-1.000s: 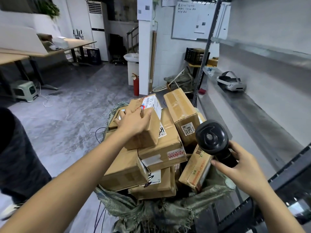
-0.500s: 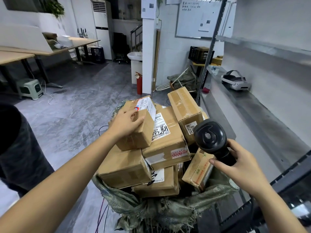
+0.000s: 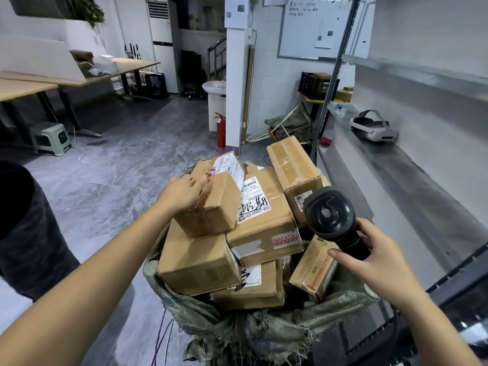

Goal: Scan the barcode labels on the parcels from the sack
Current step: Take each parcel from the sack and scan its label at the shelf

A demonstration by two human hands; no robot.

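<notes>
Top box (image 3: 211, 204) tipped lower since a second ago, left hand (image 3: 184, 192) now flatter along its left side, fingers laid against the tape rather than clamped; label (image 3: 228, 166) turned upward, so likely ready for a scan. Right hand (image 3: 375, 262) wrapped round black scanner (image 3: 330, 217), held just above the pile, aim not certain. Counted: seven boxes showing in one green sack (image 3: 237, 331), one scanner, two hands.

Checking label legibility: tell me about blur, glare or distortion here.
Head view: wide-angle bend curves the shelf post; even indoor light, no harsh glare; the middle label is fairly sharp, the top box's label is steeply angled; the left hand is slightly smeared.
</notes>
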